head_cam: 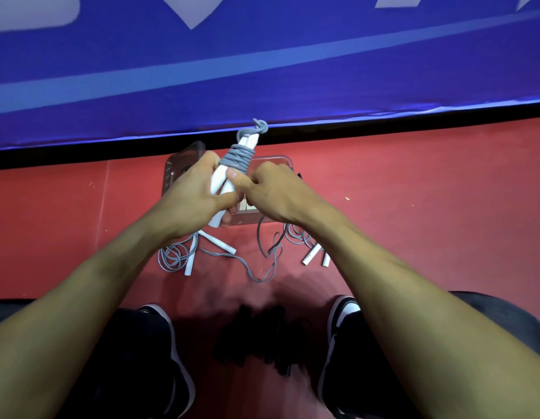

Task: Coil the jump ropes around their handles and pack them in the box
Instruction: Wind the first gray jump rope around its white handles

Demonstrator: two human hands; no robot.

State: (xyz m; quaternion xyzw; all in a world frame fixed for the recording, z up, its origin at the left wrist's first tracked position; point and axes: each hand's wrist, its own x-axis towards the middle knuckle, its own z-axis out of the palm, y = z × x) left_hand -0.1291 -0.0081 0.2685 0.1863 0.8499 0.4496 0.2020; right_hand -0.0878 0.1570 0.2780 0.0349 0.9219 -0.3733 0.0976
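Holding the white handles point(223, 182) in my left hand point(190, 195), clamped tight; right hand point(268, 189) pinches what's prob. the grey rope point(237, 160) tail. Keep coils snug, tuck end. Clear box point(178, 167) sits just behind, on the floor.

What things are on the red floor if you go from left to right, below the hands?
Loose gray rope coil → white handle → another white handle → gray rope loop → two white handles.
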